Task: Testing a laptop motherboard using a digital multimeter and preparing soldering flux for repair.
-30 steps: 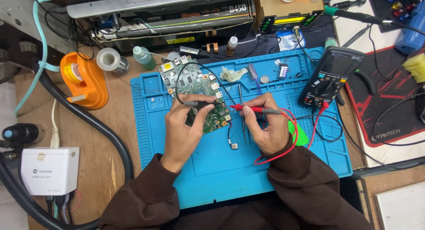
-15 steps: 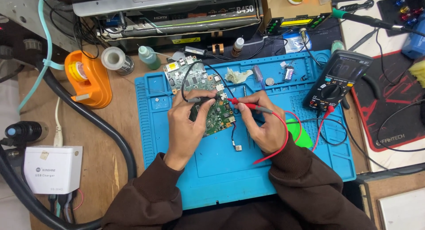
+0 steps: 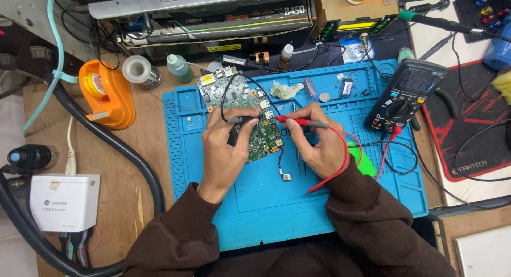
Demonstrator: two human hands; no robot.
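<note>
The green circuit board (image 3: pixel 250 117) lies tilted on the blue mat (image 3: pixel 277 213), upper left of its middle, crowded with small chips and silver connectors. Since a second ago both probes have slid slightly along it, so a new spot is likely under test. The left hand (image 3: pixel 226 149) has its grip pinching the black probe (image 3: pixel 239 119); the right hand (image 3: pixel 319 146) pinches the red probe (image 3: pixel 298 121). The multimeter (image 3: pixel 407 93) sits right, on the counter (image 3: pixel 143 165)
</note>
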